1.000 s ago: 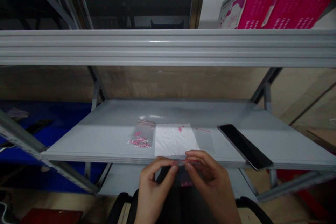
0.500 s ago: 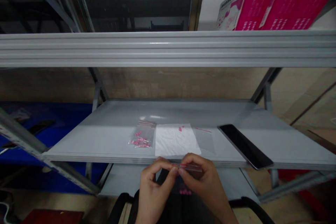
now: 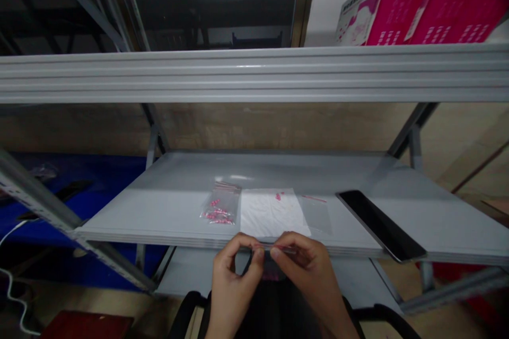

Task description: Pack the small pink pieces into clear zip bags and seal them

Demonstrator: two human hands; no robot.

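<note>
Both my hands pinch the top edge of a small clear zip bag [image 3: 272, 267] just below the shelf's front edge, with pink items at its bottom. My left hand [image 3: 234, 280] grips its left side, and my right hand [image 3: 304, 275] grips its right side. On the shelf beyond lie a clear bag of pink pieces [image 3: 220, 206] and a white sheet [image 3: 272, 213] with a few pink bits on it. A flat clear bag [image 3: 316, 214] is partly under the sheet's right side.
A black tablet [image 3: 379, 225] lies on the grey metal shelf [image 3: 159, 212] to the right. A grey shelf beam [image 3: 254, 77] crosses above, with magenta cartons [image 3: 425, 5] beyond it. A blue surface [image 3: 75, 212] lies left, and a dark red box [image 3: 85, 326] sits low.
The two hands stay together on the bag's top edge, with their fingers shifting slightly along it. The whole scene has drifted slightly to the right in view.
</note>
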